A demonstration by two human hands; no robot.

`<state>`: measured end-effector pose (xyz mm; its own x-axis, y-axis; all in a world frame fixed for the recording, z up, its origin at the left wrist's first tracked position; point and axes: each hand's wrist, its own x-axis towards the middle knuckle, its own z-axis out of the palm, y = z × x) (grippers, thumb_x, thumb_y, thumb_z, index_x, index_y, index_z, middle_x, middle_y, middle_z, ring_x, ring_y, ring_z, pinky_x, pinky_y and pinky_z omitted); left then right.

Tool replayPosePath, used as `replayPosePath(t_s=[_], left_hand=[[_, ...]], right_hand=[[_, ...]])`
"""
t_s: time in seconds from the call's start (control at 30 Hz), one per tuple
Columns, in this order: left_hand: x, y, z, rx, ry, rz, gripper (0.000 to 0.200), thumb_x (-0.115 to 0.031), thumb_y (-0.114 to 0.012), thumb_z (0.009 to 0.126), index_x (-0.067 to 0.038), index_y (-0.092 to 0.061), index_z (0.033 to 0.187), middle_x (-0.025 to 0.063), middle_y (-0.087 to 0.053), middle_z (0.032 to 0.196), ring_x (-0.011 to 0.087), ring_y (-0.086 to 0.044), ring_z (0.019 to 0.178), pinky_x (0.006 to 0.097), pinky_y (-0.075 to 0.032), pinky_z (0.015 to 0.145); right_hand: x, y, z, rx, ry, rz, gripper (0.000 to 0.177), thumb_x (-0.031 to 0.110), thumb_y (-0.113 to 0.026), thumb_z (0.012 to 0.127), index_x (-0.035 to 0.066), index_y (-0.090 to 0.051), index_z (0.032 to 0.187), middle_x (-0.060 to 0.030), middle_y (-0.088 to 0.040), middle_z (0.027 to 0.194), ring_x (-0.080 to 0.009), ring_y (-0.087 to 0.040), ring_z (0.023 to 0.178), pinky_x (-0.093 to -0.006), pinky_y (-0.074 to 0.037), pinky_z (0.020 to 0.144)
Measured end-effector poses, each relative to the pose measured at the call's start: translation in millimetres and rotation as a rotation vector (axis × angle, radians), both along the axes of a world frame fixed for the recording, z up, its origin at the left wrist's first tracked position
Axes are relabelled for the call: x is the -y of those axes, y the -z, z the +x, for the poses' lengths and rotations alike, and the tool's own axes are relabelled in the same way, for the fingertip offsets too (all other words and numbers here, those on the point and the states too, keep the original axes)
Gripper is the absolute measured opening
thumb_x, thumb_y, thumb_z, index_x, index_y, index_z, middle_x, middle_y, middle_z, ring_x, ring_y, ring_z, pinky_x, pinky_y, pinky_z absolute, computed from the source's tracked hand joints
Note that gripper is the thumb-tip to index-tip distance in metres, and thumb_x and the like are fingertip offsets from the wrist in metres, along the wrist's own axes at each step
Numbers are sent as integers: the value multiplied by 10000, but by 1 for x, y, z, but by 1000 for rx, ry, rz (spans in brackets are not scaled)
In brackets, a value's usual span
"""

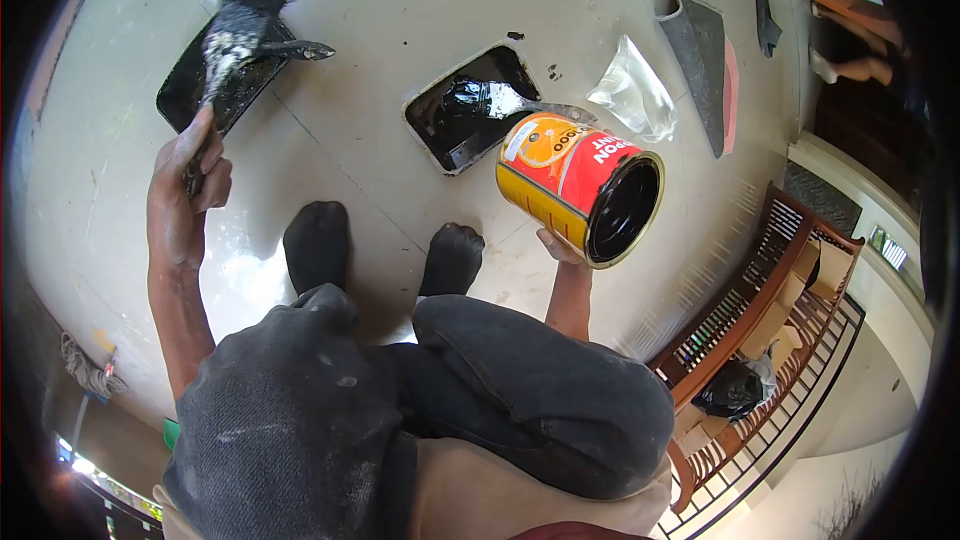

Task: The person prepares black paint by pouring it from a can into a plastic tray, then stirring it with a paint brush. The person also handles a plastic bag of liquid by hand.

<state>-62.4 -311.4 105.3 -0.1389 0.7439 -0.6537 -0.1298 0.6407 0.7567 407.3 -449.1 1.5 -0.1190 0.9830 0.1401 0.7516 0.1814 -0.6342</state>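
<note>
"So, how does the red, orange and yellow cylindrical metal tin (560,155) lie?"

"Aslant, above the pale tiled floor (365,30). Its base is toward the right-hand edge of the black-coated middle tray (425,125); its open mouth faces away, rightward and toward the wearer."

"Which hand is nearer?"

"The right hand (562,248), grip clamped on the tin from the near side. Its thumb shows; most fingers are hidden."

"Anything between tin and tray?"

"The handle of a flat, black-wetted brush (495,100) crosses the tray's right edge, pointing at the tin's base. I can't tell whether they touch."

"And the left hand (200,165)?"

"Well apart from the tin, fingers closed round the handle of a black-smeared, wide-headed brush (232,40). That one's long axis runs away from the grip, over the dark left-hand tray (185,90), bristles past its far edge."
</note>
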Motion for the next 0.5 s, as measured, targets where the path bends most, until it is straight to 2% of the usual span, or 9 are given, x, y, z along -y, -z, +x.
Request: replayPosePath(t_s=[0.1,0.13,0.2,0.3,0.33,0.5], left_hand=[[7,-1,-3,-32,-79,44,417,-457,-505,981,-180,-420,681,-66,-257,492,64,-195,456,254,-162,484],[9,-1,-4,-14,-103,45,373,-385,-465,1016,-200,-392,700,-81,-224,538,59,-165,475,265,-137,489],[13,2,-8,-29,-77,58,375,-382,-465,1016,-201,-389,697,-83,-226,543,59,-170,477,265,-136,489],[15,1,-5,-71,-3,37,379,-372,-487,1003,-186,-385,689,-82,-232,556,56,-188,473,259,-157,484],[16,-1,-1,-72,54,40,380,-370,-493,998,-181,-386,686,-81,-233,558,55,-195,472,256,-163,482],[10,-16,41,160,384,-57,401,-337,-522,974,-145,-385,649,-70,-287,562,55,-248,461,258,-188,451]], right_hand=[[18,16,-4,-64,51,-35,816,535,-743,784,197,-414,1450,-17,-485,1439,-227,-429,1342,-420,-322,1138],[27,24,-7,-90,55,-71,816,533,-742,787,195,-411,1452,-18,-483,1442,-227,-427,1343,-419,-320,1139],[54,48,4,-183,27,-276,750,474,-727,829,178,-417,1445,-18,-488,1437,-184,-426,1343,-397,-330,1132],[83,79,14,-269,91,-379,745,448,-752,813,177,-432,1429,-10,-511,1408,-169,-467,1304,-367,-372,1100],[84,78,9,-262,142,-225,720,413,-777,794,169,-468,1397,-16,-540,1366,-173,-504,1259,-353,-415,1061],[40,19,-22,-306,176,-73,701,430,-802,756,170,-531,1348,-12,-574,1313,-175,-550,1194,-348,-444,1023]])
